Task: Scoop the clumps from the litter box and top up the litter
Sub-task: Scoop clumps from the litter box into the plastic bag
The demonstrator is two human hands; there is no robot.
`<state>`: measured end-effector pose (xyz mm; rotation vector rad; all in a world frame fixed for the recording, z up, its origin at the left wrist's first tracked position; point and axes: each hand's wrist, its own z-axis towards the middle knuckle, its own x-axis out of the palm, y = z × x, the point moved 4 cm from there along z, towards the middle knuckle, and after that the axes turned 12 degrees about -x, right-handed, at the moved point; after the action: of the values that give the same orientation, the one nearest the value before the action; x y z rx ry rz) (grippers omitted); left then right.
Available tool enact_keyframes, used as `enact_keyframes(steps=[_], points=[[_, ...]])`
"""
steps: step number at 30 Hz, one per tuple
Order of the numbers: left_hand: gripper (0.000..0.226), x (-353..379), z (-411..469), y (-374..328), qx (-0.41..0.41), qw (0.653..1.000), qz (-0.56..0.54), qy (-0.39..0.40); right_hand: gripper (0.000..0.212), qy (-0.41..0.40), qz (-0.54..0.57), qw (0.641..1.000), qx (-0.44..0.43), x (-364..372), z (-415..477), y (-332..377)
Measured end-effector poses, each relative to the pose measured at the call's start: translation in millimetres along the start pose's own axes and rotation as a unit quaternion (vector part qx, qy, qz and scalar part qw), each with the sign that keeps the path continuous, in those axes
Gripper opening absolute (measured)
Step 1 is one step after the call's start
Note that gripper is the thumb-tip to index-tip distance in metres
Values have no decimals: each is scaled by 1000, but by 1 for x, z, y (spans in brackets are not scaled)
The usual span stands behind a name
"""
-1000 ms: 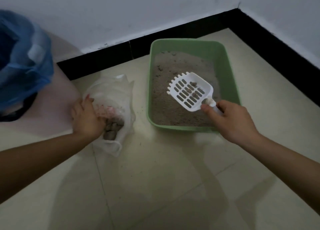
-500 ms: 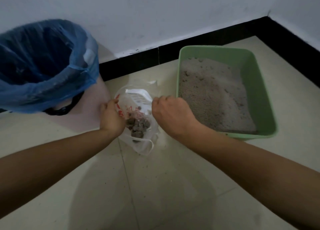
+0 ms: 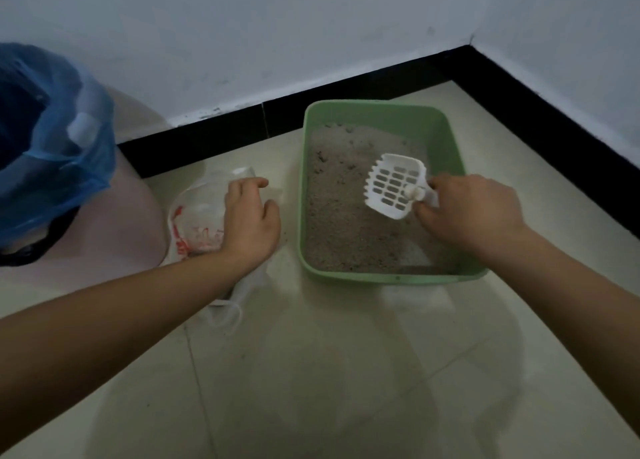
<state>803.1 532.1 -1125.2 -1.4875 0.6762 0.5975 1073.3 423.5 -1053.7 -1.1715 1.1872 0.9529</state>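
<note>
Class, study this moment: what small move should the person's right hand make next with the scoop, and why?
Probably dip the scoop into the litter: the right hand holds it over the green box, seemingly empty, while the left hand rests on the bag.

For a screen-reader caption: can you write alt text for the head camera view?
A person's right hand holds an empty white slotted scoop over grey litter in a green litter box on a tiled floor. Their left hand rests on a white plastic bag, beside a blue-lined bin.
</note>
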Motion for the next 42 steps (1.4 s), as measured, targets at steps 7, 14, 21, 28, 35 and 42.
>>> enact_keyframes(steps=[7, 14, 21, 28, 35, 42], points=[[48, 48, 28, -48, -10, 999, 25, 35, 50, 9, 36, 998, 50, 27, 13, -41], [46, 66, 67, -68, -69, 992, 100, 23, 53, 19, -10, 997, 77, 31, 45, -58], [25, 88, 84, -48, -61, 989, 134, 21, 26, 92, -137, 982, 86, 5, 60, -80], [28, 89, 84, -46, -54, 994, 98, 7, 16, 216, -176, 960, 19, 2, 61, -45], [26, 91, 85, -44, -55, 996, 75, 19, 11, 184, -113, 975, 52, 30, 46, -32], [27, 90, 84, -43, -55, 997, 47, 22, 49, 146, 31, 982, 116, 61, 43, -56]])
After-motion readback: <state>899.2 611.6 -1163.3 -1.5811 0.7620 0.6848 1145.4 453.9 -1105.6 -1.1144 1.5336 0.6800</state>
